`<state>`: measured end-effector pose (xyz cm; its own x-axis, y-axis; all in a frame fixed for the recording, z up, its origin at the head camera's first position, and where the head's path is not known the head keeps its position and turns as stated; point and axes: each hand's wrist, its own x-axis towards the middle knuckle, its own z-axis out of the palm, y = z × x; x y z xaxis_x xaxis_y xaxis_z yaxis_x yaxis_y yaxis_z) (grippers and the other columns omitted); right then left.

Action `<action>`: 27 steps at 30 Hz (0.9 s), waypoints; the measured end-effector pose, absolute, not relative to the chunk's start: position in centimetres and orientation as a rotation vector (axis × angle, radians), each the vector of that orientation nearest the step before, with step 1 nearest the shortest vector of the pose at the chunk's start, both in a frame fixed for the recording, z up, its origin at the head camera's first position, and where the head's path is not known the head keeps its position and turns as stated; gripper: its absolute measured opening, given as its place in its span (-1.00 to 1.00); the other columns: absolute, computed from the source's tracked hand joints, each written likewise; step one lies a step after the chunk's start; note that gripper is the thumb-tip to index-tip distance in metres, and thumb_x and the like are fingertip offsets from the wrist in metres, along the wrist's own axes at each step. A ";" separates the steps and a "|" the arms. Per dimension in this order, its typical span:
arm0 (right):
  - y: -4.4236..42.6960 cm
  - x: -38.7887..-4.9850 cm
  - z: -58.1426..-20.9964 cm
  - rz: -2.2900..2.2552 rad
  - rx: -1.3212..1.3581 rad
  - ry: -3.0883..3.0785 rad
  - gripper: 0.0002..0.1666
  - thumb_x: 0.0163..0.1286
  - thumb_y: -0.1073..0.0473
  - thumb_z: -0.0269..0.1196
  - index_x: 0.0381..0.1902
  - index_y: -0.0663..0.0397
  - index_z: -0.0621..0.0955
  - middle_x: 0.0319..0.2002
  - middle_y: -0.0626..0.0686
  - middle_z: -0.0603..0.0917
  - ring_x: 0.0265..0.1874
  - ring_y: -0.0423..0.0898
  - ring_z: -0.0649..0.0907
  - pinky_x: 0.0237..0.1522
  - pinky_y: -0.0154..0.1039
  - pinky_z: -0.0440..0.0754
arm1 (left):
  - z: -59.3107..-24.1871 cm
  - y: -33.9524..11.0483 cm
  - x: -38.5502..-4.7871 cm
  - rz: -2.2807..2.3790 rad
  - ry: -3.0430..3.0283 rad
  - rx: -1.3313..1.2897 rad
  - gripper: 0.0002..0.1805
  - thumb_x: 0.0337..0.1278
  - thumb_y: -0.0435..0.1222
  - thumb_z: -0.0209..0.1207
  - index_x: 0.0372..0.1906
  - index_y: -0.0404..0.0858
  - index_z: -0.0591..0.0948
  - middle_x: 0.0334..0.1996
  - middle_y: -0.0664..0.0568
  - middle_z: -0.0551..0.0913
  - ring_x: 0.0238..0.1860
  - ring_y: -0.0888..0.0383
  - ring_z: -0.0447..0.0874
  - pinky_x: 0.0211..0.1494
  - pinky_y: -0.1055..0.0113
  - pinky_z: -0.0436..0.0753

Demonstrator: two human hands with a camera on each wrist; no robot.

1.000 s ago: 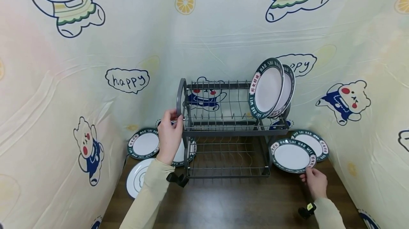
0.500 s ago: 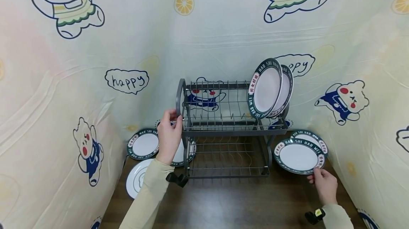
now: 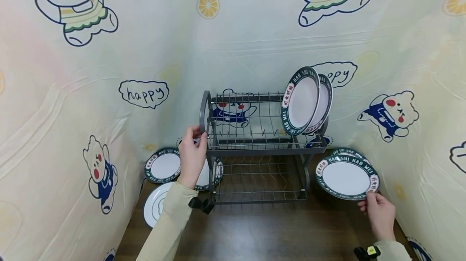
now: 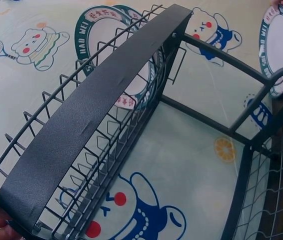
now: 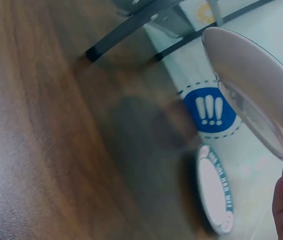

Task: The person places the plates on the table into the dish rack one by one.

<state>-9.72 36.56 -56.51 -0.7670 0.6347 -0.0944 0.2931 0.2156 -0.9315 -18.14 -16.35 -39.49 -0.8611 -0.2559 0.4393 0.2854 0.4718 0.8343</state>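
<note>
My right hand (image 3: 380, 214) pinches the near rim of a white plate (image 3: 346, 178) with a dark green lettered border, right of the rack. In the right wrist view the plate (image 5: 254, 85) is off the table, its underside showing. A similar plate (image 5: 212, 192) lies below, mostly covered by it in the head view. My left hand (image 3: 193, 153) grips the left side frame of a dark two-tier dish rack (image 3: 255, 152); the frame hides some of its fingers in the left wrist view. Two matching plates (image 3: 300, 101) stand tilted at the upper tier's right end.
Left of the rack are a green-rimmed plate (image 3: 165, 166), a white plate with ring lines (image 3: 158, 204) and a plate (image 3: 204, 176) partly behind my left hand. Patterned cloth (image 3: 182, 50) walls off the back and sides of the brown wooden table (image 3: 262, 228).
My right hand has moved to the right with the plate, which now covers more of the plate behind it. My left hand keeps its grip on the rack.
</note>
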 end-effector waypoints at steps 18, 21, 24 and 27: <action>35.6 -7.9 -50.4 1.523 -0.893 -2.147 -0.42 0.61 0.05 0.01 -0.63 0.05 0.67 -0.74 -0.16 0.63 -0.77 -0.21 0.56 -0.71 -0.38 0.56 | -39.7 -16.4 -18.1 -1.408 -2.197 -0.024 -0.75 0.50 -0.38 0.15 0.14 -0.38 0.55 -0.04 -0.21 0.65 0.02 -0.05 0.67 0.14 0.02 0.74; 35.4 -7.9 -49.6 1.560 -0.892 -2.114 -0.43 0.60 0.06 0.03 -0.63 0.03 0.68 -0.74 -0.15 0.64 -0.78 -0.21 0.57 -0.71 -0.38 0.56 | -39.7 -16.4 -18.2 -1.416 -2.194 -0.024 -0.75 0.49 -0.38 0.15 0.14 -0.38 0.55 -0.03 -0.21 0.65 0.02 -0.05 0.67 0.14 0.02 0.74; 35.1 -7.7 -48.8 1.641 -0.878 -2.021 -0.45 0.59 0.11 0.05 -0.64 0.00 0.68 -0.75 -0.11 0.64 -0.81 -0.21 0.56 -0.74 -0.39 0.54 | -39.7 -16.4 -18.2 -1.420 -2.191 -0.029 -0.75 0.50 -0.38 0.14 0.14 -0.38 0.55 -0.04 -0.21 0.65 0.02 -0.04 0.67 0.15 0.03 0.74; 34.7 -7.5 -47.8 1.717 -0.851 -1.910 -0.46 0.57 0.16 0.08 -0.66 0.01 0.68 -0.78 -0.07 0.63 -0.84 -0.20 0.54 -0.78 -0.39 0.51 | -39.7 -16.4 -18.3 -1.420 -2.190 -0.033 -0.75 0.50 -0.38 0.14 0.14 -0.38 0.55 -0.04 -0.21 0.66 0.02 -0.04 0.67 0.15 0.03 0.74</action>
